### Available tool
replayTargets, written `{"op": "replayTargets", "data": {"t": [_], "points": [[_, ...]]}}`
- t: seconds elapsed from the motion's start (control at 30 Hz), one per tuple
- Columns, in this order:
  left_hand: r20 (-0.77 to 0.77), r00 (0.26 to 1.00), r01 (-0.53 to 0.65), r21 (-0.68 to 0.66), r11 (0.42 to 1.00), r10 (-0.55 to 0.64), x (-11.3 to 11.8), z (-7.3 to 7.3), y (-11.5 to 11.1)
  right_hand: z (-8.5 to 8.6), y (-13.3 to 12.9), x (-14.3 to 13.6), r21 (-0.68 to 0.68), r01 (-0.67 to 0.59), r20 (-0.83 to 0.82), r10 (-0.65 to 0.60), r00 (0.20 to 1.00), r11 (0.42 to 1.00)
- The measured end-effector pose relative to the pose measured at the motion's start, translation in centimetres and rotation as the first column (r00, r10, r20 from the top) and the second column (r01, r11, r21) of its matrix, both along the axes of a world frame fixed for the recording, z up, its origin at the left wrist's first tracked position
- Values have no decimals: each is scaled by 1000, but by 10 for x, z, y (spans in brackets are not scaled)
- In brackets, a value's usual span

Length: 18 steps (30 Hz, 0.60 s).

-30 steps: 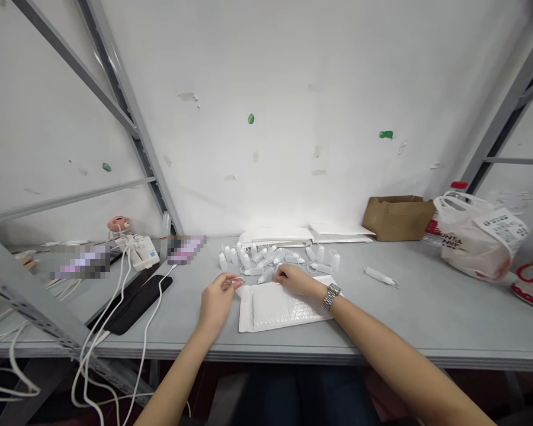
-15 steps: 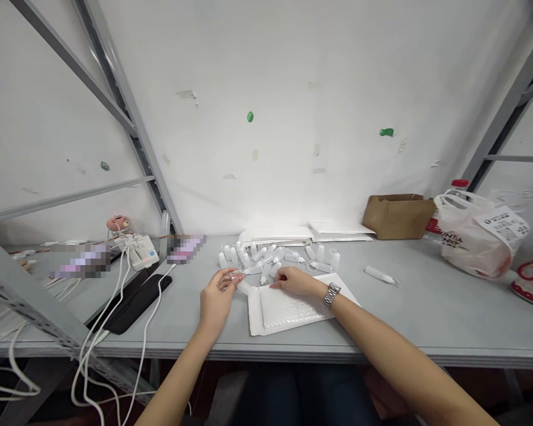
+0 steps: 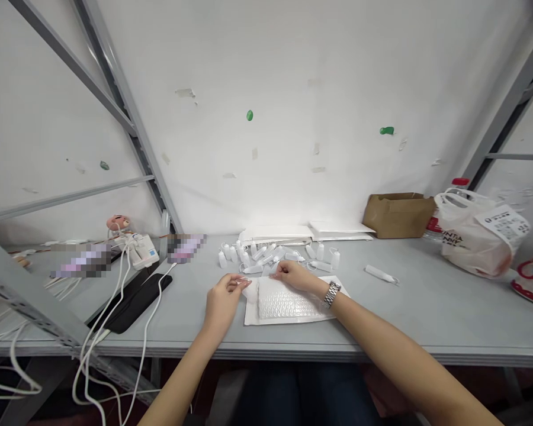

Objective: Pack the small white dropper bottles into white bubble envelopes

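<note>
Where two hands meet one bubble mailer (image 3: 293,305), lying flat on the grey tabletop (image 3: 182,307): left hand (image 3: 224,299), grip pinched on pale film (image 3: 251,291) at its left end; right hand (image 3: 294,276), grip closed on its far edge. Risk: an uneven tug might skew it into the small bottles (image 3: 267,255) just beyond. Long axis: left to right, flap end apparently leftward.
</note>
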State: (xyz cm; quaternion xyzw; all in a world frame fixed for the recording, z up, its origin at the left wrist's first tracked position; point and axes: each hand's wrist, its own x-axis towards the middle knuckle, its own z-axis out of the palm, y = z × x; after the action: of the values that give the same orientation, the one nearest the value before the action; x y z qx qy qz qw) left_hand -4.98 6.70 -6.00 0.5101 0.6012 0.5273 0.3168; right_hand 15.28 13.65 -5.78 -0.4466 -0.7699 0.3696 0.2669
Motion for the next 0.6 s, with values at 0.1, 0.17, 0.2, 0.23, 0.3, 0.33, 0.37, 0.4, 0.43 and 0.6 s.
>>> {"op": "replayTargets", "data": {"t": [0.1,0.17,0.2,0.23,0.3,0.33,0.37,0.4,0.43,0.6], "points": [[124,992,14,-8,1000,-13,2,-7,4,2,0,1,-13,46,-62,-47,997,999],[208,978,34,-18,999,-30,7,-10,5,2,1,1,-21,61,-95,-63,993,998],[246,969,42,-23,999,-35,11,-12,6,1,1,0,-24,69,-109,-72,991,997],[281,959,47,-28,998,-38,15,-13,5,0,2,-1,-27,79,-121,-81,989,997],[335,941,58,-32,998,-44,22,-16,4,-2,3,-2,-34,100,-144,-104,984,994],[354,934,64,-32,997,-48,24,-16,4,-2,3,-3,-37,113,-155,-117,981,993],[368,928,68,-29,997,-52,26,-17,3,-3,4,-3,-39,128,-165,-132,977,991],[377,924,71,-25,997,-56,26,-16,3,-3,4,-3,-41,144,-175,-149,973,989],[382,922,71,-19,997,-58,25,-16,3,-4,5,-3,-44,162,-183,-168,969,986],[386,920,63,4,998,-60,16,-9,1,-5,8,0,-71,233,-203,-242,949,970]]}}
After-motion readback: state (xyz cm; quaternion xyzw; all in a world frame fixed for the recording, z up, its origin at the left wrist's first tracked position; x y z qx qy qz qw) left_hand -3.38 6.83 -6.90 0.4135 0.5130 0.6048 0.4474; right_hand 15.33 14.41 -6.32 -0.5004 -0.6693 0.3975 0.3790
